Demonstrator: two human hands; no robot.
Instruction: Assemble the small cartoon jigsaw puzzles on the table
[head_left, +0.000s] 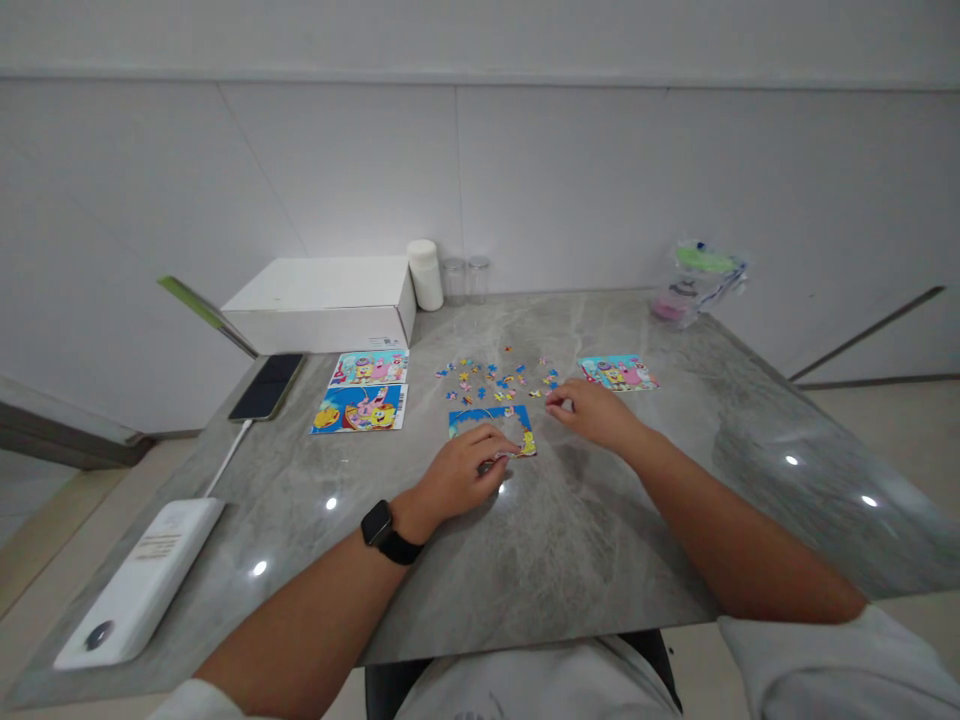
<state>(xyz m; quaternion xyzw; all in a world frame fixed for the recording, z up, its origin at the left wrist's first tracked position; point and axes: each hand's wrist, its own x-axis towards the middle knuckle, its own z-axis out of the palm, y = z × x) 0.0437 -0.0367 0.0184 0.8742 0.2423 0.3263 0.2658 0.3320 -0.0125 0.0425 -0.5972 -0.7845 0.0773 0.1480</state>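
A partly joined jigsaw frame (491,421) lies in the middle of the grey marble table (585,530). My left hand (465,470), with a black watch on its wrist, rests over the frame's lower edge, fingers curled and pressed down on it. My right hand (592,408) sits to the right of the frame, fingertips pinched at its left end on something too small to make out. Several loose puzzle pieces (495,378) are scattered just beyond the frame. A small cartoon picture card (619,373) lies behind my right hand.
Two cartoon picture cards (364,395) lie at left, beside a black phone (268,386) with a cable to a white power bank (142,585). A white box (322,300), white container (425,274), two clear jars (466,279) and a plastic bag (697,280) stand along the back edge.
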